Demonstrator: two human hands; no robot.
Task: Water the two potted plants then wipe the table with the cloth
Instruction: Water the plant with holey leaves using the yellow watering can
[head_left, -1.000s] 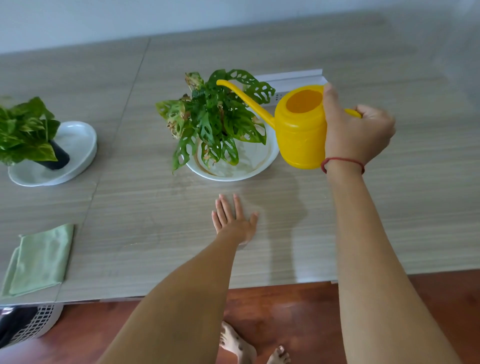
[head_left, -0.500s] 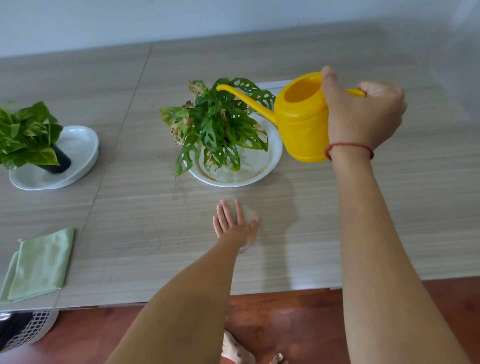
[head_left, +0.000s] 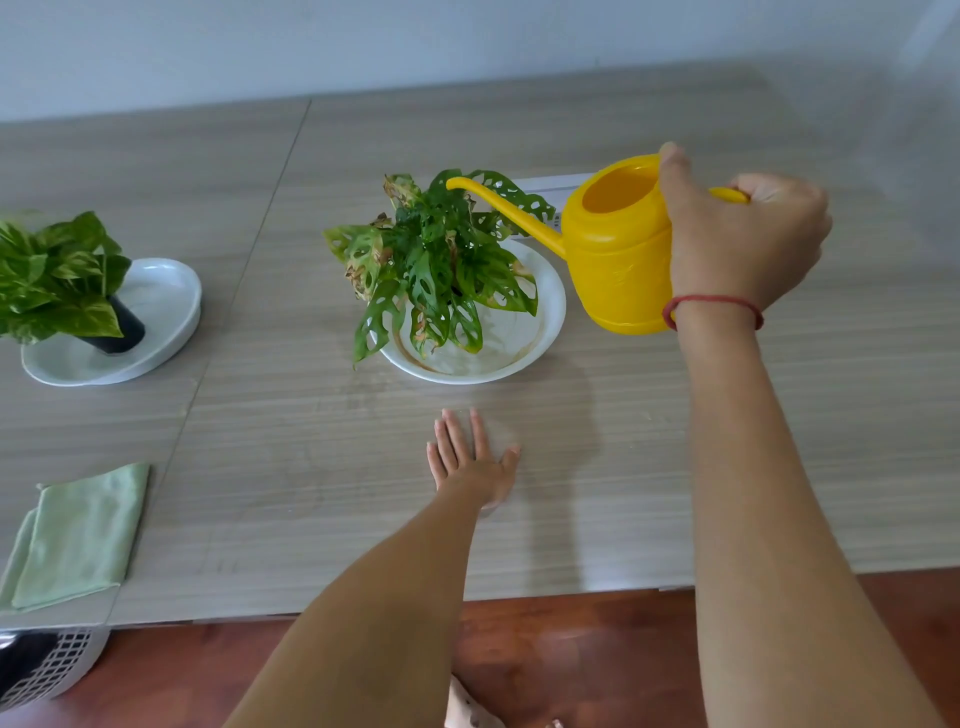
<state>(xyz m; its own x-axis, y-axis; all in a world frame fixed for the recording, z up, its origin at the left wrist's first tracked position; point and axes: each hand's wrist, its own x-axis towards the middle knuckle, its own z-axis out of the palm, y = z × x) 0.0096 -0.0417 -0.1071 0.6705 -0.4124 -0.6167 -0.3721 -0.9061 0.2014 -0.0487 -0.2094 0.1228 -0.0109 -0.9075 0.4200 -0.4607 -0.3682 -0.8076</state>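
My right hand (head_left: 743, 244) grips the handle of a yellow watering can (head_left: 615, 249), held above the table with its long spout reaching over the holey-leafed plant (head_left: 436, 260). That plant stands in a white bowl-like saucer (head_left: 540, 332) at mid-table. A second plant (head_left: 57, 275) in a black pot sits on a white plate (head_left: 161, 306) at the far left. My left hand (head_left: 470, 460) lies flat on the table, fingers apart, in front of the middle plant. A folded green cloth (head_left: 78, 535) rests near the front left edge.
The wood-grain table (head_left: 675, 467) has a seam running down its left third. A white flat object (head_left: 550, 183) lies behind the middle plant. Below the front edge are a red-brown floor, a white mesh basket (head_left: 47, 665) at lower left, and bare feet.
My right hand has lifted the watering can a little and kept its spout over the middle plant. My left hand has stayed flat on the table.
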